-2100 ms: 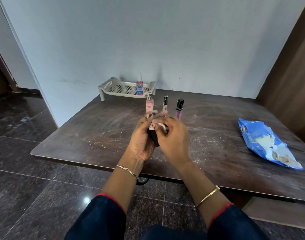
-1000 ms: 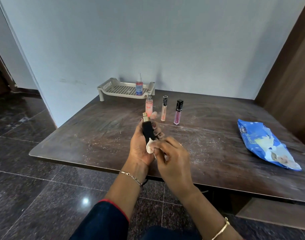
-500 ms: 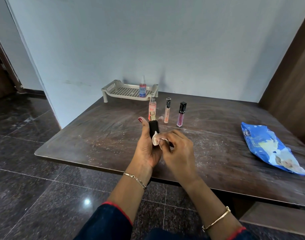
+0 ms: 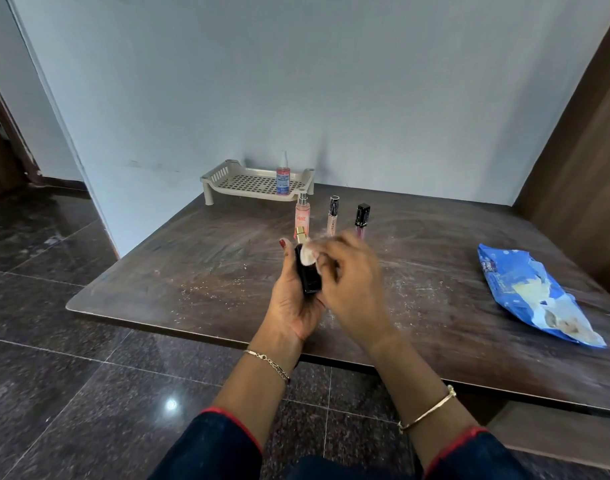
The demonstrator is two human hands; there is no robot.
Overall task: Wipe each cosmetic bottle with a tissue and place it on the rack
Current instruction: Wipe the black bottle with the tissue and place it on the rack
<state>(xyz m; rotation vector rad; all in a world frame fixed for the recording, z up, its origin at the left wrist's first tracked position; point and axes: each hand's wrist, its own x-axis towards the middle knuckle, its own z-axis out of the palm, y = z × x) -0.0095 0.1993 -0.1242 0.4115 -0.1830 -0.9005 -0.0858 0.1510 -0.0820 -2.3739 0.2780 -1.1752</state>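
My left hand [image 4: 293, 299] grips a black cosmetic bottle with a gold top [image 4: 307, 271] upright over the table's near edge. My right hand [image 4: 355, 285], blurred, pinches a small white tissue [image 4: 309, 255] against the bottle's upper part. Behind my hands stand a pink spray bottle [image 4: 302, 216], a slim beige tube [image 4: 332, 216] and a purple tube with a black cap [image 4: 361, 218]. The beige slotted rack [image 4: 241, 183] sits at the back by the wall, with one clear bottle with a blue label [image 4: 283, 178] standing on it.
The dark wooden table [image 4: 192, 271] is dusty, with white crumbs. A crumpled blue tissue packet [image 4: 535, 299] lies at the right. A brown panel rises on the far right, a pale wall behind, and a dark tiled floor lies below.
My right hand has slid the tissue from the bottle's lower body up to near its gold top. My left hand still holds the bottle and has tilted it slightly.
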